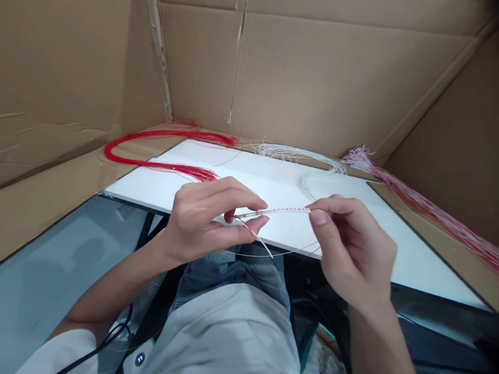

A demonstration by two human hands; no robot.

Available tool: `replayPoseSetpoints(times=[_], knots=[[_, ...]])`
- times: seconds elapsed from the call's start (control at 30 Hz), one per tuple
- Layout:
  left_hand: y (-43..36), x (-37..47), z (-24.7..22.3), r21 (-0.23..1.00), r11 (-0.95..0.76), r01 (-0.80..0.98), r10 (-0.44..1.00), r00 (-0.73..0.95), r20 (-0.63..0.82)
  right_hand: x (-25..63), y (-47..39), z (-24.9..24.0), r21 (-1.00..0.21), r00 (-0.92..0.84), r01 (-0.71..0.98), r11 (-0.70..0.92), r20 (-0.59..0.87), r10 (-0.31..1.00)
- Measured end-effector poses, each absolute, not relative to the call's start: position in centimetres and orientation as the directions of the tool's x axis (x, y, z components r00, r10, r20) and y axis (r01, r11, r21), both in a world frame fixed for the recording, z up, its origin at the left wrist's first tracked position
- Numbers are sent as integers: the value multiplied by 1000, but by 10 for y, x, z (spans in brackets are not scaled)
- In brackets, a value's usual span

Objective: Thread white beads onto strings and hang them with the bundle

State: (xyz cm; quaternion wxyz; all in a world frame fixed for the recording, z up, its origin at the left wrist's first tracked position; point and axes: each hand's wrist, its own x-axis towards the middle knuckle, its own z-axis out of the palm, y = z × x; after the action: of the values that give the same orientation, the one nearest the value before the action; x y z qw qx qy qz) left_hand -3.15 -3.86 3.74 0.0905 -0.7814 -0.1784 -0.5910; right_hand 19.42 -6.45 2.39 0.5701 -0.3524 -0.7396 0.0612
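Observation:
A thin length of red-and-white twisted wire (288, 211) stretches almost level between my two hands, above the front part of the white board. My left hand (215, 216) has its curled fingers on the wire's left end, with thumb and index finger a little apart on either side of it. A loose red end and a white end (264, 246) hang below that thumb. At the other end, my right hand (350, 248) pinches the wire between thumb and index finger. What lies inside the right palm is hidden.
The white board (250, 173) lies on cardboard, with tall cardboard walls (325, 78) around. A red wire bundle (119, 149) curves at the back left, a white wire bundle (303, 154) at the back, and a red-and-white bundle (428, 202) along the right. A black cable (88, 355) runs lower left.

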Motion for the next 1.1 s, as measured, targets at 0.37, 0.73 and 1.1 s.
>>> replayPoseSetpoints(times=[0.37,0.73,1.1], knots=[[-38,-31,39,70,-921,384,180,259,949,196,-65,23,-492,-117,453,744,794,596],[-35,-33,37,64,-903,424,189,258,947,195,-64,23,-499,-97,455,737,795,599],[-38,-26,39,47,-926,376,170,302,938,191,-65,19,-514,-183,414,751,762,622]])
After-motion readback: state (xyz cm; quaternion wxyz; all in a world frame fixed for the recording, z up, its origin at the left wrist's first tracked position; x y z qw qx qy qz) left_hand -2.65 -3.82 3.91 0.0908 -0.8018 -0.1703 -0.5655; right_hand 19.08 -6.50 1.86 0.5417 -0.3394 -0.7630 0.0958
